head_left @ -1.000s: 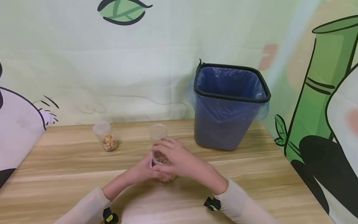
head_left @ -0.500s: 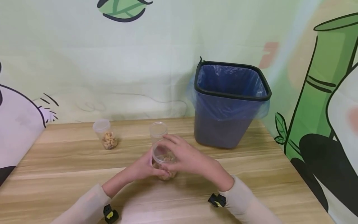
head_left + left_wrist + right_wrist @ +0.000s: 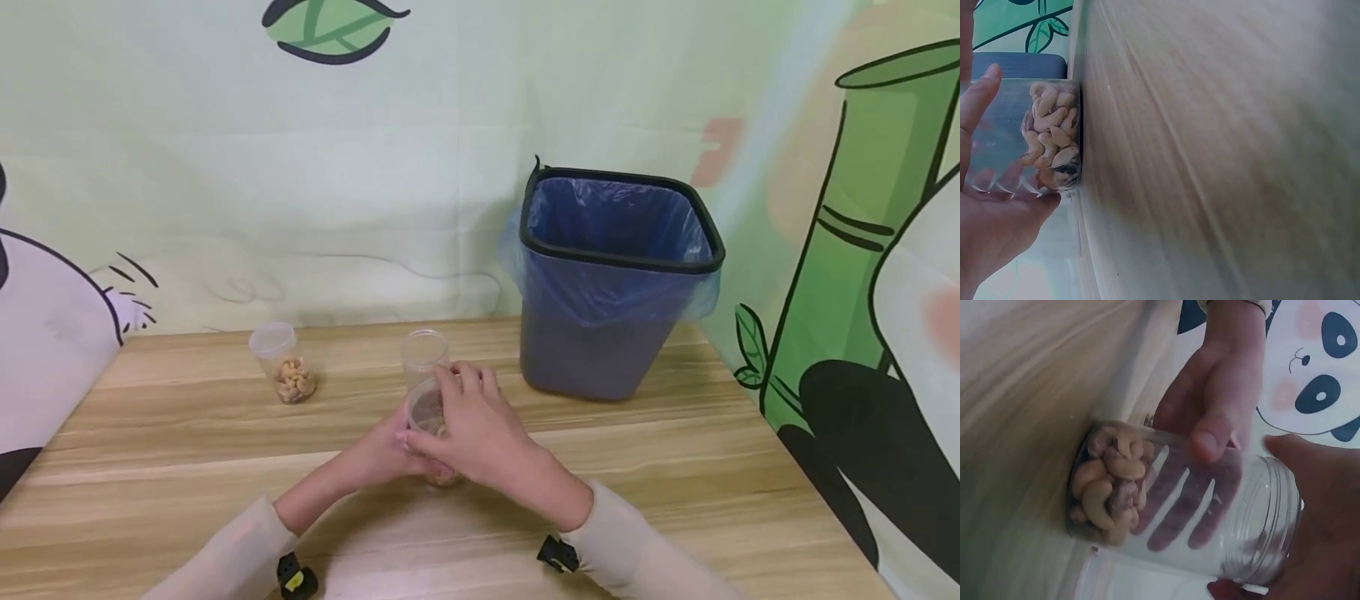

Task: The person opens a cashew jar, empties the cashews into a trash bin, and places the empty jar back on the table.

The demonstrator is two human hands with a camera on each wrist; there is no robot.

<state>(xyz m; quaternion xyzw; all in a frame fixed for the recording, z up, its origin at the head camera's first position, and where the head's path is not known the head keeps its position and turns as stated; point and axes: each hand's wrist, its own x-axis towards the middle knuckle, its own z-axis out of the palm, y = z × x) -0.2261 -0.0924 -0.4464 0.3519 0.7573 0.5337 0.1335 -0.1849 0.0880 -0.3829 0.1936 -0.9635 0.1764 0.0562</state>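
Observation:
In the middle of the table stands a clear jar of cashews, partly covered by my hands in the head view. My left hand grips its body, thumb on one side and fingers behind, plain through the clear wall in the right wrist view. With thumb and fingers spread to either side, my right hand holds the clear lid at the threaded top. Cashews fill the lower part of the jar, whose base is at the tabletop.
Back left stands another clear lidded jar with cashews in it. Right behind the held jar is a further clear jar, its lower part hidden. A dark bin with a blue liner stands back right, near the printed cloth backdrop.
My right hand first drew back to the right around the lid, then came over it again, fingers now at the far side and thumb at the front. My left hand keeps its grip.

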